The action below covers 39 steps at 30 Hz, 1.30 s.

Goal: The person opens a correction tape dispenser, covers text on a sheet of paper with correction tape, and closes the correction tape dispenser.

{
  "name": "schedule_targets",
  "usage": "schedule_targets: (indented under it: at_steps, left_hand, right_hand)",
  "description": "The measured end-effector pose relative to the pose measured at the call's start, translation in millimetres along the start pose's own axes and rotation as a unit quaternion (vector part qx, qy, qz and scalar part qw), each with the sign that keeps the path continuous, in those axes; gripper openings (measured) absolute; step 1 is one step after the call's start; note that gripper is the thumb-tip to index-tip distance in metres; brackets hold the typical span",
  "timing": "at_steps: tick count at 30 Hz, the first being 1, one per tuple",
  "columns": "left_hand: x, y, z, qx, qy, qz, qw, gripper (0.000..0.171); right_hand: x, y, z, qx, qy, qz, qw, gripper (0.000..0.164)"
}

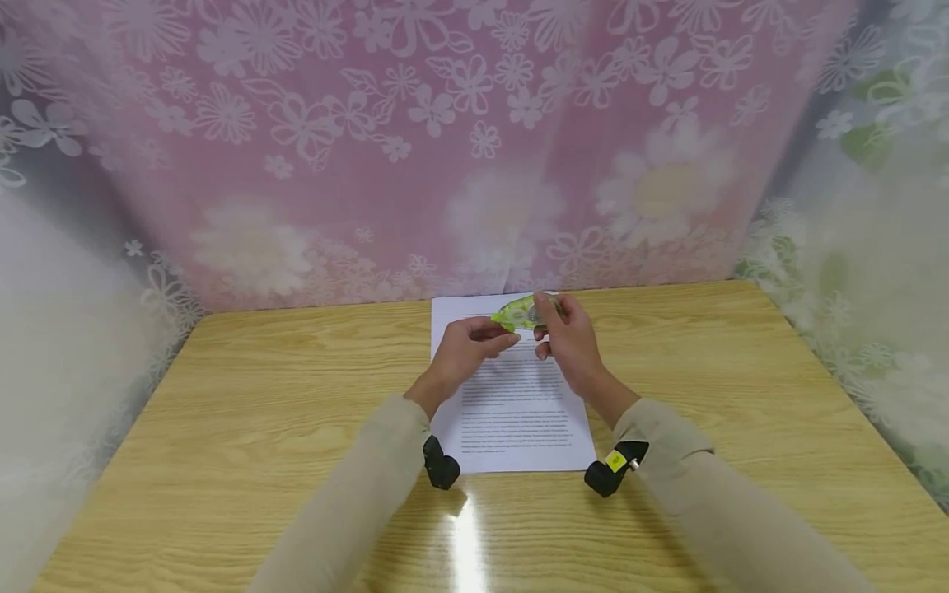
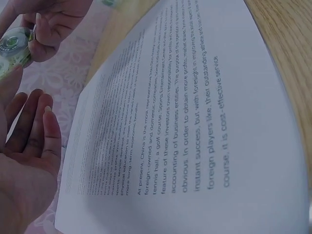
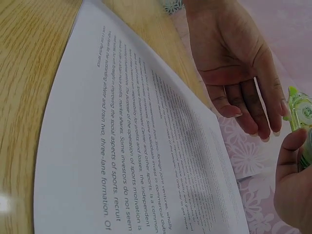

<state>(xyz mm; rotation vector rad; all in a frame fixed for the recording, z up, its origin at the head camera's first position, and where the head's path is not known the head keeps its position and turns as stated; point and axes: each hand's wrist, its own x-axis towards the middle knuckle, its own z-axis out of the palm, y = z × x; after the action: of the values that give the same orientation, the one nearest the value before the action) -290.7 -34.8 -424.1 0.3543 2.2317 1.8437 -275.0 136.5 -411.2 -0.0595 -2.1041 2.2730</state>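
Note:
My right hand (image 1: 572, 342) grips a green, see-through correction tape dispenser (image 1: 517, 314) above the upper part of a printed sheet of paper (image 1: 519, 445). The dispenser's narrow tip points left, toward my left hand (image 1: 463, 352). In the right wrist view, the left hand (image 3: 234, 63) has its fingers loosely extended, with one fingertip at or very near the green tip (image 3: 292, 92); whether they touch is unclear. The left wrist view shows the dispenser's round reel (image 2: 14, 43) through its clear body, with the right hand (image 2: 56, 24) holding it.
The paper lies on a wood-grain table (image 1: 296, 395), its far edge close to a pink floral curtain (image 1: 415, 189). Pale floral curtains (image 1: 875, 272) stand at both sides. Each wrist wears a black camera mount (image 1: 441, 465). Light reflects off the table's near part.

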Motion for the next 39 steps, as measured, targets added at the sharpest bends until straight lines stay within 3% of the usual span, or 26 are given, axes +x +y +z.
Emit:
schedule_targets:
  at_steps: [9,17,23,29,39]
  left_hand:
    - [2.9,-4.8,1.8,-0.011,-0.006,0.002,0.9999,0.027]
    - [0.7,-11.2,-9.2,0.015,-0.003,-0.018,0.9997,0.025]
    - [0.5,-11.4,-15.4,0.009,-0.001,-0.032,0.9995,0.031]
    - [0.3,-10.9,-20.2,0.01,0.01,-0.025,0.9996,0.023]
    - [1.4,-12.6,-16.7,0.01,0.001,-0.03,0.9995,0.026]
  right_hand:
    - [0.8,4.5,0.1,0.021,-0.022,0.008,1.0,0.042]
    - [1.1,4.8,-4.5,0.016,-0.033,0.001,0.999,0.042]
    - [3.0,10.0,-8.4,0.014,-0.027,-0.006,1.0,0.045]
    - [1.5,15.9,-9.8,0.005,-0.013,0.003,1.0,0.046]
    - [-2.2,18.9,-6.2,-0.014,-0.016,0.017,1.0,0.05]
